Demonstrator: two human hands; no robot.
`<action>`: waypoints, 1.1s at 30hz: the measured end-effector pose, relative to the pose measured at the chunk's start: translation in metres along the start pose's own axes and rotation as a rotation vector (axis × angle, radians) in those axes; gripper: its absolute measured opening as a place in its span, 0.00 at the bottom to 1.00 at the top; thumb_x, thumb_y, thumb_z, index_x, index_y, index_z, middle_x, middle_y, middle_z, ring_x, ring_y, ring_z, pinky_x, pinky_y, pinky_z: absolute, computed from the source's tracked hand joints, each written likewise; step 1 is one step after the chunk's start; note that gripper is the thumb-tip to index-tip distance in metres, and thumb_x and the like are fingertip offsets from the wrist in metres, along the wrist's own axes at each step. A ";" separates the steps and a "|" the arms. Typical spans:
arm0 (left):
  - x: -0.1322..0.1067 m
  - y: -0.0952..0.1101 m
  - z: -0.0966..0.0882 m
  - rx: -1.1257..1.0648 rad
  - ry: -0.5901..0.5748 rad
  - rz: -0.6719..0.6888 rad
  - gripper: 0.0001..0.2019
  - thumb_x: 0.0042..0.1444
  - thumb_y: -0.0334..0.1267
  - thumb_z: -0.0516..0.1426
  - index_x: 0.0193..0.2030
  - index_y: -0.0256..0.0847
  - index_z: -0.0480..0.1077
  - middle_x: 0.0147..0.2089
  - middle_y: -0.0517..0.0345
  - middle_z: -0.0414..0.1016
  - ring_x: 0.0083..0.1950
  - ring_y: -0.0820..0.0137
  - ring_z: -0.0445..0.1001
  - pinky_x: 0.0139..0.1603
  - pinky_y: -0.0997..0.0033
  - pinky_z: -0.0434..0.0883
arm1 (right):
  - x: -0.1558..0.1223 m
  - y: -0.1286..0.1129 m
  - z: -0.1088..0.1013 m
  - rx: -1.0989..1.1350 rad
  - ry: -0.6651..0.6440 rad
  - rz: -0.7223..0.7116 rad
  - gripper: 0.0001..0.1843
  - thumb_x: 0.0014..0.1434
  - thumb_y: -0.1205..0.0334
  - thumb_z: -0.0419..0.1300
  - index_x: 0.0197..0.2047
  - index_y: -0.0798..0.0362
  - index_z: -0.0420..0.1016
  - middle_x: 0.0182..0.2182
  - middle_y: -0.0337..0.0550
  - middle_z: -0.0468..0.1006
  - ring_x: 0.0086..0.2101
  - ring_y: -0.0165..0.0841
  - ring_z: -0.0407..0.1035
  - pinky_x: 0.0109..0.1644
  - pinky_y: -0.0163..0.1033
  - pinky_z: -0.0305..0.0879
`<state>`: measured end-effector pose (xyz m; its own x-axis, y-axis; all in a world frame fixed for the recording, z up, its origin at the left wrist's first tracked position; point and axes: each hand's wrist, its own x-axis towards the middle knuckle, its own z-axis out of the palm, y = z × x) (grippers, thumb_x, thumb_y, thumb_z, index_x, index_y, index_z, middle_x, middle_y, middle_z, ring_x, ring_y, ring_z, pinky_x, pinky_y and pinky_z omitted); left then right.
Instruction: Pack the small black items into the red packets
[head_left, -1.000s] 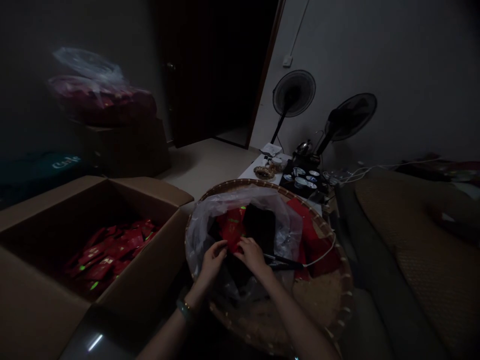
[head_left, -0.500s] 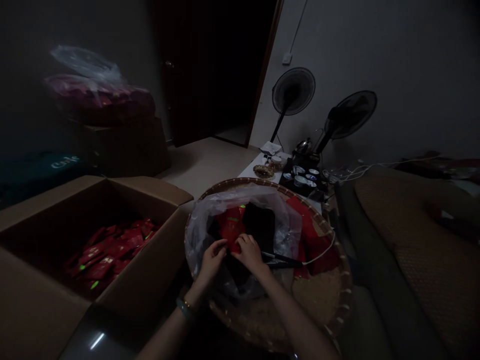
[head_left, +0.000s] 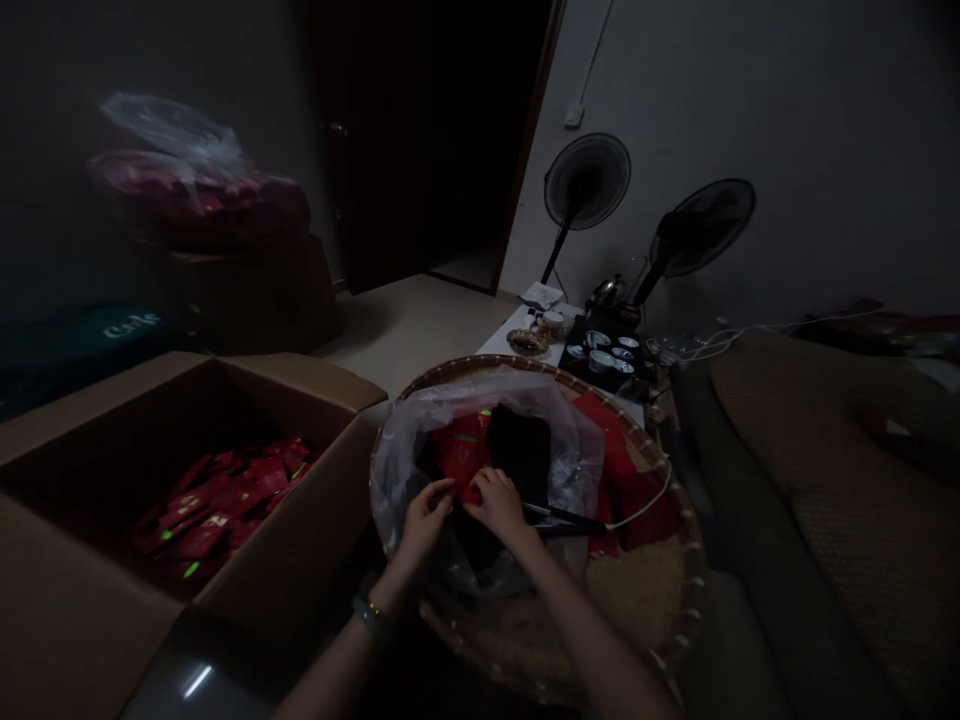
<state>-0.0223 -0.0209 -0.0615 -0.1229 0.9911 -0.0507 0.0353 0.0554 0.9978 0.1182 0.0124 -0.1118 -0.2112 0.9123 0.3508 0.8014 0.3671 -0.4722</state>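
In the dim head view, a red packet (head_left: 459, 447) with small gold and green marks lies among dark cloth inside a clear plastic bag (head_left: 574, 425). My left hand (head_left: 426, 518) pinches the packet's near edge from the left, thumb and fingers together. Close beside it, my right hand (head_left: 495, 500) has its fingers curled on the same edge; the exact grip is hidden. A black-handled tool (head_left: 571, 521) with a white cord lies just right of my right hand. The bag rests open on a round woven bamboo tray (head_left: 637, 598), with red cloth (head_left: 626, 480) along its right side.
At left stands an open cardboard box (head_left: 300, 545) holding many red packets (head_left: 214, 510). Behind it, a bag of pinkish items (head_left: 202, 205) sits on another box (head_left: 255, 295). Beyond the tray are cups (head_left: 600, 360) on a low table and two fans (head_left: 587, 182). A woven mat (head_left: 847, 480) lies right.
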 end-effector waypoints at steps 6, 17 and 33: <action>0.000 0.000 -0.001 0.003 -0.005 0.010 0.16 0.39 0.38 0.62 0.38 0.36 0.73 0.39 0.51 0.75 0.39 0.67 0.73 0.38 0.71 0.68 | -0.001 0.001 -0.004 0.044 -0.008 -0.014 0.07 0.49 0.58 0.61 0.34 0.49 0.73 0.38 0.41 0.73 0.41 0.36 0.63 0.42 0.38 0.58; -0.001 0.003 0.000 0.000 -0.003 -0.001 0.15 0.40 0.38 0.62 0.38 0.37 0.73 0.39 0.51 0.75 0.39 0.66 0.72 0.38 0.70 0.68 | 0.000 -0.001 -0.012 0.217 0.121 0.055 0.06 0.52 0.66 0.55 0.29 0.51 0.73 0.32 0.41 0.76 0.39 0.35 0.66 0.43 0.37 0.59; -0.018 0.046 0.008 0.725 -0.053 0.328 0.13 0.51 0.34 0.52 0.40 0.37 0.74 0.38 0.51 0.77 0.39 0.65 0.74 0.43 0.66 0.69 | -0.027 -0.040 -0.044 0.631 0.401 0.022 0.06 0.53 0.69 0.51 0.29 0.53 0.69 0.26 0.39 0.71 0.28 0.29 0.67 0.32 0.33 0.65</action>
<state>-0.0109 -0.0353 -0.0146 0.0519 0.9740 0.2205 0.7005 -0.1929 0.6871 0.1169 -0.0350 -0.0666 0.1183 0.8289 0.5467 0.3043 0.4938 -0.8146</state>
